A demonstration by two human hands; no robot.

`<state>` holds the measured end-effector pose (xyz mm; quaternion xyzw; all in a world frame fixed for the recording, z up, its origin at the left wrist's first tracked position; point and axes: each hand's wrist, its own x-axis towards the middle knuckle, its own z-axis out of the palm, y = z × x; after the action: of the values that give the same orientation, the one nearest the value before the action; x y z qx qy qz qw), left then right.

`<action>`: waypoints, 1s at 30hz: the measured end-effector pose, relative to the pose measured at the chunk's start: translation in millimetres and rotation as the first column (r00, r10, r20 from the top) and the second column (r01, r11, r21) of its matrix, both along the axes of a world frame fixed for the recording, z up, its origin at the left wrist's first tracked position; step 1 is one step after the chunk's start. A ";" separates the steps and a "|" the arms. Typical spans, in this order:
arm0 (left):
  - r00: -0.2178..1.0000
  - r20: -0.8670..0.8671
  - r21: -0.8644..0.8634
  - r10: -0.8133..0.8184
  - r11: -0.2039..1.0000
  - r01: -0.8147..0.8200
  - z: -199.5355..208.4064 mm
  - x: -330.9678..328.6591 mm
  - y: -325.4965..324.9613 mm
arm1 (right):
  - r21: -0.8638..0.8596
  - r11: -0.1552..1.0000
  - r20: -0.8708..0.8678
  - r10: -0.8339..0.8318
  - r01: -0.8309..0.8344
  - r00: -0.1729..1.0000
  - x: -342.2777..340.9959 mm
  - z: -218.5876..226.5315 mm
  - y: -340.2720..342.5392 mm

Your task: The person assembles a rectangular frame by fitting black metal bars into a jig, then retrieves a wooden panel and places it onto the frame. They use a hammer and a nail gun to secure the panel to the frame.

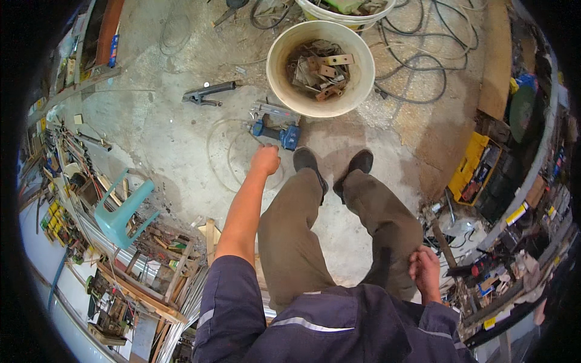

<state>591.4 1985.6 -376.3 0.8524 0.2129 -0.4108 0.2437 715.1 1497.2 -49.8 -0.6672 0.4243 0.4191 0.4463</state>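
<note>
My left hand (265, 159) reaches forward with its fingers curled closed. It appears just on the near side of a blue nail gun (275, 132), and whatever the fingers may hold is hidden. A thin pale hose (210, 151) loops over the floor beside it. My right hand (425, 269) hangs by my right leg, fingers curled in, with nothing visible in them. Beyond my shoes stands a white bucket (279, 91) holding metal pieces (321, 69). To its left lies a black-handled clamp (209, 92), like a welding electrode holder.
Another bucket (357, 17) stands behind the first, with dark cables (417, 78) coiled to its right. A teal plastic stool (124, 212) lies among wood scraps on the left. A yellow toolbox (469, 163) and cluttered shelving (514, 224) line the right side.
</note>
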 end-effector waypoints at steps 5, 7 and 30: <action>0.947 -0.002 0.187 -0.322 0.930 0.317 -106.2 -11.3 17.1 | 0.022 0.995 0.076 -0.094 0.092 0.993 20.9 -33.1 -1.1; 0.897 0.006 0.258 -0.442 0.867 0.426 -131.8 -12.6 26.7 | 0.043 0.993 0.123 -0.117 0.112 0.986 25.5 -48.0 -2.5; 0.943 0.040 -0.132 -0.331 0.933 0.334 211.0 16.5 -48.5 | 0.220 0.911 -0.061 0.368 -0.347 0.928 -41.3 4.4 59.2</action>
<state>607.8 1937.2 -165.3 0.8609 0.0349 -0.4522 0.2305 673.9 1556.3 -45.4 -0.6617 0.2713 0.5687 0.4064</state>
